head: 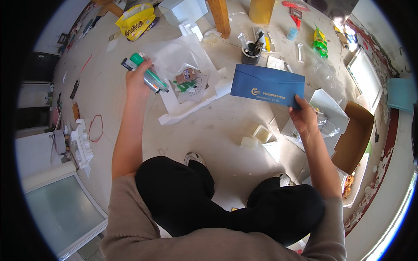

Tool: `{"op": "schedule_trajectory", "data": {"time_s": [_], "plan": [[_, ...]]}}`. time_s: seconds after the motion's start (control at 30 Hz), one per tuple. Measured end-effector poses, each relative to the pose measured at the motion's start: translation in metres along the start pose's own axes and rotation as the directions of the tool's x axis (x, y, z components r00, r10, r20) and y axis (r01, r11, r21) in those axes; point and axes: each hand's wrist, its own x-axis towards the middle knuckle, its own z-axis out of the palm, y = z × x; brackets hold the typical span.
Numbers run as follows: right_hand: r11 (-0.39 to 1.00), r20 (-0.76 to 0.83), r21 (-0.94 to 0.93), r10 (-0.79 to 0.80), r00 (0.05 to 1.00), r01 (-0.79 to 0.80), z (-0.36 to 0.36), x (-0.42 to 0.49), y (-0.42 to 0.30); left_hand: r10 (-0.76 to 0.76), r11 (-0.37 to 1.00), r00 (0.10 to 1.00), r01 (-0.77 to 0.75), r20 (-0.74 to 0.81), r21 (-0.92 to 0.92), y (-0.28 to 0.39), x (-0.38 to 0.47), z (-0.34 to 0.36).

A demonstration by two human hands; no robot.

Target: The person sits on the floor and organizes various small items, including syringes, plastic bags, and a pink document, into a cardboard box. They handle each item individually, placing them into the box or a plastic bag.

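Note:
Several marker pens (152, 76), one with a green cap, are bunched in my left hand (138, 76). My right hand (303, 115) pinches a dark blue paper envelope (267, 84) by its lower right corner; gold printing shows on its face. Between the two hands, on the floor, lies a white box lid or tray (173, 109) with raised edges. A clear plastic sheet (173, 55) partly covers it, and a small brown packet (186, 75) and green-and-white cards (186, 86) rest inside. Just beyond the envelope stands a dark pen cup (251, 58) with several utensils in it.
An open cardboard box (354, 137) and a white box (329, 114) holding plastic wrapping sit at my right. Two small translucent containers (262, 133) are on the floor before me. A yellow bag (135, 21) and a wooden leg (219, 18) stand farther off. White foam (81, 143) lies left.

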Motion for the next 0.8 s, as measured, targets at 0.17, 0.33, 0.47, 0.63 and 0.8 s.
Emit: {"op": "schedule_trajectory", "data": {"time_s": [0.17,0.33,0.47,0.63,0.8], "plan": [[0.984,-0.066,0.126,0.135,0.989,-0.126,-0.009,0.002,0.03,-0.272,0.96,0.952,0.257,-0.144,-0.116,-0.094,0.006,-0.055],[0.972,-0.07,0.086,0.223,0.972,-0.217,-0.024,-0.002,0.066,-0.395,0.918,0.863,0.358,-0.314,-0.17,-0.156,-0.003,-0.062],[0.974,-0.067,-0.048,0.217,0.974,-0.22,-0.023,-0.001,0.085,-0.288,0.956,0.837,0.22,-0.465,-0.196,-0.149,0.0,-0.071],[0.968,0.017,-0.022,0.249,0.968,-0.249,-0.017,-0.003,0.107,-0.024,1.0,0.8,0.017,-0.599,-0.018,-0.1,0.012,-0.093],[0.942,0.117,-0.215,0.286,0.951,-0.257,-0.039,0.002,0.126,-0.176,0.977,0.979,0.186,-0.1,0.107,-0.091,-0.011,-0.067]]}}
